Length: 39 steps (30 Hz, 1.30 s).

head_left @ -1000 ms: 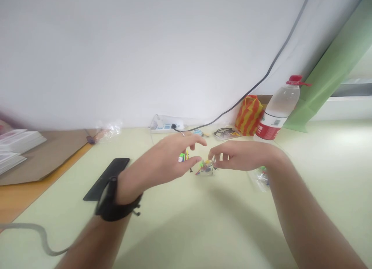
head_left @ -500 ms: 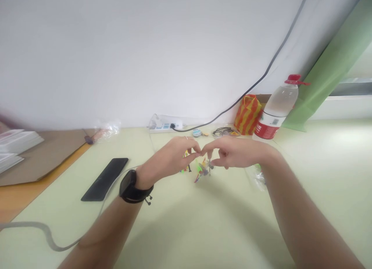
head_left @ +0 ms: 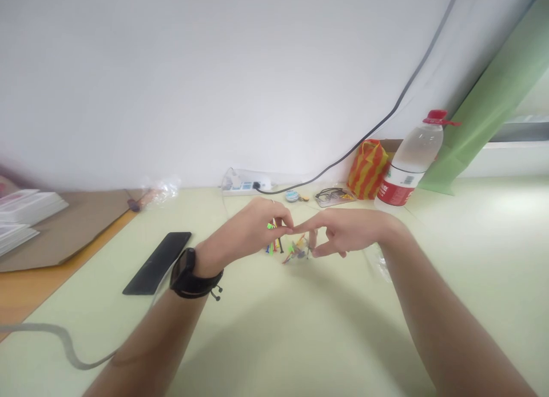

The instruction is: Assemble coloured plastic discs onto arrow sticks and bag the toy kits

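You're working indoors, home or office unclear: flat pale-green tabletop [head_left: 472,259], plain white wall [head_left: 171,82], oblong white plastic power strip [head_left: 245,186], slanting green curtain [head_left: 493,94].

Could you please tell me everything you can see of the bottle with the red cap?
The bottle is large, clear and apparently plastic, with rounded shoulders narrowing to a red cap, which is on. A red strip juts rightward from its neck. The label is white above and red below, its writing too blurred to read. The bottle stands on the pale green table, slanting rightward in this view, beside the striped bag; whether they touch is unclear.
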### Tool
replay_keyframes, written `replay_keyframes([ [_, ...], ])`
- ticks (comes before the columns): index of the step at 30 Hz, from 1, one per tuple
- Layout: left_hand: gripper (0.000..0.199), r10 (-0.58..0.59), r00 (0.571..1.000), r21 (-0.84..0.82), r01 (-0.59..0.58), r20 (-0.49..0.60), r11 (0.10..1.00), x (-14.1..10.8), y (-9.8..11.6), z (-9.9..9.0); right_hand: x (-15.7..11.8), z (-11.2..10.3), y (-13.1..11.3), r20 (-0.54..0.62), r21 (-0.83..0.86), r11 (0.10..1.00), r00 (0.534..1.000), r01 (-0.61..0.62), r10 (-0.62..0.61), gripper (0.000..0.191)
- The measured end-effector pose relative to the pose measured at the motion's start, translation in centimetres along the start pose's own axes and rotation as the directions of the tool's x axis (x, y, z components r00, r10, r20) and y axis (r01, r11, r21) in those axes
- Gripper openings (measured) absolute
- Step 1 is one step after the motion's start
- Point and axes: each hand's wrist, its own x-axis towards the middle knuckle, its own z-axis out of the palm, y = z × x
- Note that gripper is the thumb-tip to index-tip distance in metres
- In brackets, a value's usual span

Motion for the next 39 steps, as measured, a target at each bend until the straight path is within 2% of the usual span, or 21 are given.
replay_keyframes([
  [8, 0.017, -0.017, 1.000, -0.003, 0.017, 0.000, 1.000, 0.0, 0.2, -0.5, 0.2, -0.1, 0.2, 0.053, 0.066, 0.998, 0.999, 0.006, -0.009, 0.081],
  [14, 0.017, -0.028, 0.999, -0.049, 0.030, 0.031, 0.998, 0.0, 0.4, -0.5, 0.2, -0.2, 0.2, 0.093, 0.092, 0.996, 0.996, -0.016, 0.007, 0.081],
  [21, 0.017, -0.035, 0.999, -0.056, 0.036, 0.021, 0.998, 0.0, 0.4, -0.4, 0.4, 0.3, -0.2, 0.026, 0.067, 0.997, 0.999, -0.046, 0.045, 0.078],
  [23, 0.017, -0.058, 0.998, -0.085, 0.061, 0.034, 0.995, -0.1, 0.4, -0.6, 0.4, 0.3, -0.2, 0.023, 0.065, 0.996, 0.998, -0.055, 0.053, 0.079],
  [26, 0.011, -0.142, 0.984, -0.188, 0.160, 0.108, 0.969, -0.7, 0.1, -0.7, 0.3, 0.2, -0.1, 0.029, 0.079, 0.994, 0.997, -0.070, 0.068, 0.080],
  [27, 0.019, -0.174, 0.975, -0.219, 0.201, 0.136, 0.955, -0.9, -0.1, -0.6, 0.2, 0.2, 0.0, 0.023, 0.079, 0.994, 0.997, -0.075, 0.073, 0.078],
  [29, 0.037, -0.223, 0.957, -0.243, 0.264, 0.185, 0.933, -1.1, -0.5, -0.3, 0.1, 0.1, 0.0, 0.005, 0.071, 0.994, 0.997, -0.077, 0.077, 0.075],
  [31, 0.044, -0.244, 0.944, -0.230, 0.295, 0.224, 0.928, -1.1, -1.0, 0.2, -0.1, 0.1, -0.1, 0.001, 0.067, 0.995, 0.997, -0.074, 0.074, 0.074],
  [39, 0.039, -0.223, 0.957, -0.309, 0.271, 0.184, 0.912, -0.1, -1.7, 2.0, 0.0, 0.2, -0.1, -0.003, 0.054, 0.996, 0.997, -0.073, 0.073, 0.075],
])
